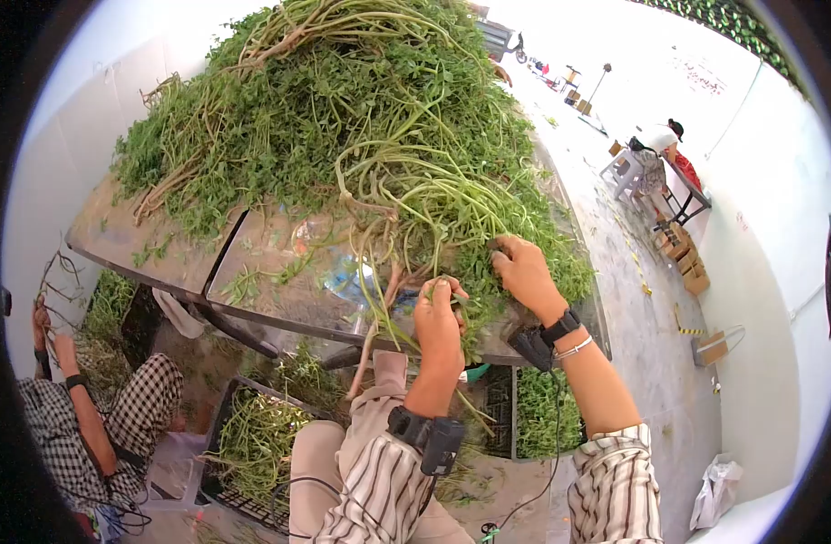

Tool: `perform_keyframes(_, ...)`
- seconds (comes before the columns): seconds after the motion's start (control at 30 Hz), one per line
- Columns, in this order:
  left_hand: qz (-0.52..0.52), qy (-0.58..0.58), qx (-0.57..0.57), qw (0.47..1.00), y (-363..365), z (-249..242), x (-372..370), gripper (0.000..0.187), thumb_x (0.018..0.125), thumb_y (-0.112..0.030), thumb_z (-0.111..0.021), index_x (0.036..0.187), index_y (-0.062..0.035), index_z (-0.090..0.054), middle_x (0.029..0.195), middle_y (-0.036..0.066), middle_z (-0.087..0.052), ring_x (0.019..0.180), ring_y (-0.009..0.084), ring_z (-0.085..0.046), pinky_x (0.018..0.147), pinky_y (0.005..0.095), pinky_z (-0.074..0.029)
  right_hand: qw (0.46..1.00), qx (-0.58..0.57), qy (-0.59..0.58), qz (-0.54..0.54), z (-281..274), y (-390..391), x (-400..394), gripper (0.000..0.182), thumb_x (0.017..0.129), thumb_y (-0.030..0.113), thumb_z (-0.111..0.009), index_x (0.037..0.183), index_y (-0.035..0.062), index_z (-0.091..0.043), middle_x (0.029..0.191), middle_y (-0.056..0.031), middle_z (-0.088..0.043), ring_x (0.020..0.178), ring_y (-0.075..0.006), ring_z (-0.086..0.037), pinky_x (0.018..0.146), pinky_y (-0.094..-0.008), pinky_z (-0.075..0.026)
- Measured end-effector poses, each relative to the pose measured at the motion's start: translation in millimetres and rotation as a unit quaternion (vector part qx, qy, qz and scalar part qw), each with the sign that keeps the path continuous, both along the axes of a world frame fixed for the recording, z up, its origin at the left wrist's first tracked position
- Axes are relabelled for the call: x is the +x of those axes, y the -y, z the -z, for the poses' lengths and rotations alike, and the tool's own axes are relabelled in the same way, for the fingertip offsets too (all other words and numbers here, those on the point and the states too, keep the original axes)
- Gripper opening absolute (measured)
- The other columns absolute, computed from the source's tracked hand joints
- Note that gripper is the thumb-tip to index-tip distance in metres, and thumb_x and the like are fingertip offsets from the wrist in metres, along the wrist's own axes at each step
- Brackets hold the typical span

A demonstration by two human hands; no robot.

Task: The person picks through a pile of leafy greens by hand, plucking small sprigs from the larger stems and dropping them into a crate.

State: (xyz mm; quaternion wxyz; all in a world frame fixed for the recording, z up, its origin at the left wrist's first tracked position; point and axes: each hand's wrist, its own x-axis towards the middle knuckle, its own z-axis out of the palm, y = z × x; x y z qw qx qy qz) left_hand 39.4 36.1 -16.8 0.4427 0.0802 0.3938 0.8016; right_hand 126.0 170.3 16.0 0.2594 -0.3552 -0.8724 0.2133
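Note:
A big heap of leafy green plants (315, 118) with long stems covers most of the table (270, 249). My left hand (440, 317), at the table's near edge, is closed around some plant stems (379, 304), with thumb and fingertips together. A brown woody root (365, 349) hangs down past the edge beside it. To the right, my right hand (527, 279) has its fingers curled in at the edge of the heap, pinching leafy greens. Its fingertips are partly hidden among the leaves. Long pale stems (442, 186) loop across the heap just beyond both hands.
Below the table stand a black crate of cut stems (252, 444) and another crate of greens (547, 412). A co-worker in checked clothes (93, 417) sits at the left, holding stems. Cardboard boxes (683, 254) and another person (656, 159) are at the right. A cable (547, 471) hangs near my right arm.

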Motion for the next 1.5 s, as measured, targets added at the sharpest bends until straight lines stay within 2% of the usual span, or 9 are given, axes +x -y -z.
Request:
perform_keyframes(0.3, -0.010, -0.001, -0.014, 1.000, -3, 1, 3, 0.017, 0.091, -0.023, -0.054, 0.096, -0.0069, -0.057, 0.065, -0.005, -0.047, 0.043, 0.0029, -0.031, 0.039, 0.0212, -0.025, 0.981, 0.001, 0.190, 0.046, -7, -17, -34, 0.031, 0.076, 0.027, -0.063, 0.085, -0.0029, -0.064, 0.075, -0.0221, -0.061, 0.068, -0.0384, -0.059, 0.065, -0.0449, -0.047)
perform_keyframes(0.43, 0.001, -0.015, -0.028, 0.999, 1, -1, -2, 0.018, 0.090, -0.024, -0.055, 0.096, -0.0084, -0.059, 0.069, -0.006, -0.047, 0.047, 0.0036, -0.033, 0.042, 0.0217, -0.027, 0.980, -0.195, 0.041, 0.023, -23, -21, -33, 0.026, 0.074, 0.020, -0.067, 0.072, -0.0038, -0.058, 0.058, -0.0070, -0.051, 0.046, -0.0186, -0.047, 0.046, -0.0355, -0.039)
perform_keyframes(0.53, 0.007, -0.007, -0.018, 1.000, 0, 2, -3, 0.017, 0.089, -0.023, -0.055, 0.097, -0.0085, -0.059, 0.069, -0.006, -0.047, 0.046, 0.0035, -0.033, 0.042, 0.0216, -0.027, 0.918, -0.389, -0.071, -0.001, -36, -18, -22, 0.030, 0.082, 0.019, -0.062, 0.062, 0.0095, -0.042, 0.054, 0.0050, -0.036, 0.042, -0.0055, -0.029, 0.039, -0.0255, -0.020)
perform_keyframes(0.77, -0.046, -0.018, -0.018, 0.999, 4, -14, 1, 0.011, 0.089, -0.017, -0.055, 0.093, -0.0076, -0.059, 0.068, -0.006, -0.047, 0.049, 0.0024, -0.034, 0.044, 0.0206, -0.028, 0.942, -0.336, -0.004, 0.008, -53, 10, -4, 0.024, 0.079, 0.016, -0.063, 0.062, 0.0030, -0.052, 0.051, 0.0045, -0.036, 0.042, -0.0057, -0.031, 0.039, -0.0249, -0.022)
perform_keyframes(0.9, -0.171, -0.299, 0.030, 0.938, 7, -13, 8, 0.017, 0.086, -0.012, -0.058, 0.099, -0.0018, -0.061, 0.080, 0.000, -0.057, 0.062, 0.0037, -0.043, 0.055, 0.0212, -0.036, 0.948, -0.318, -0.002, -0.001, -40, 19, -9, 0.015, 0.078, 0.014, -0.063, 0.069, 0.0038, -0.058, 0.051, 0.0062, -0.038, 0.042, -0.0028, -0.030, 0.038, -0.0213, -0.020)
perform_keyframes(1.0, -0.063, -0.350, -0.076, 0.932, 7, -5, 7, 0.028, 0.084, -0.015, -0.058, 0.107, 0.0003, -0.059, 0.097, 0.015, -0.064, 0.083, 0.0198, -0.060, 0.074, 0.0312, -0.045, 0.947, -0.321, 0.002, -0.024, -38, 21, -7, 0.019, 0.078, 0.017, -0.063, 0.074, -0.0018, -0.063, 0.051, 0.0024, -0.043, 0.042, -0.0060, -0.035, 0.039, -0.0255, -0.025)
perform_keyframes(1.13, 0.018, -0.342, -0.120, 0.932, 6, -9, 3, 0.029, 0.084, -0.016, -0.058, 0.109, 0.0001, -0.059, 0.098, 0.015, -0.064, 0.089, 0.0209, -0.060, 0.078, 0.0316, -0.045, 0.946, -0.323, -0.004, -0.014, -36, 27, 2, 0.022, 0.078, 0.019, -0.063, 0.076, -0.0031, -0.062, 0.052, 0.0013, -0.045, 0.044, -0.0076, -0.036, 0.041, -0.0270, -0.028)
perform_keyframes(1.23, -0.118, -0.348, -0.026, 0.930, -5, 7, 5, 0.033, 0.086, -0.019, -0.057, 0.113, 0.0007, -0.057, 0.094, 0.013, -0.065, 0.082, 0.0192, -0.060, 0.073, 0.0322, -0.045, 0.962, -0.270, 0.006, -0.024, -33, 30, 7, 0.023, 0.077, 0.018, -0.063, 0.076, -0.0041, -0.061, 0.053, -0.0008, -0.044, 0.048, -0.0090, -0.039, 0.044, -0.0281, -0.032)
perform_keyframes(1.5, 0.138, -0.094, -0.002, 0.986, -3, 2, -3, 0.028, 0.089, -0.027, -0.058, 0.106, -0.0046, -0.062, 0.064, -0.003, -0.051, 0.043, 0.0032, -0.035, 0.038, 0.0218, -0.026, 0.989, -0.115, 0.004, -0.093, -35, 57, 10, 0.020, 0.076, 0.015, -0.059, 0.075, -0.0042, -0.057, 0.055, -0.0069, -0.044, 0.053, -0.0122, -0.043, 0.050, -0.0307, -0.037)
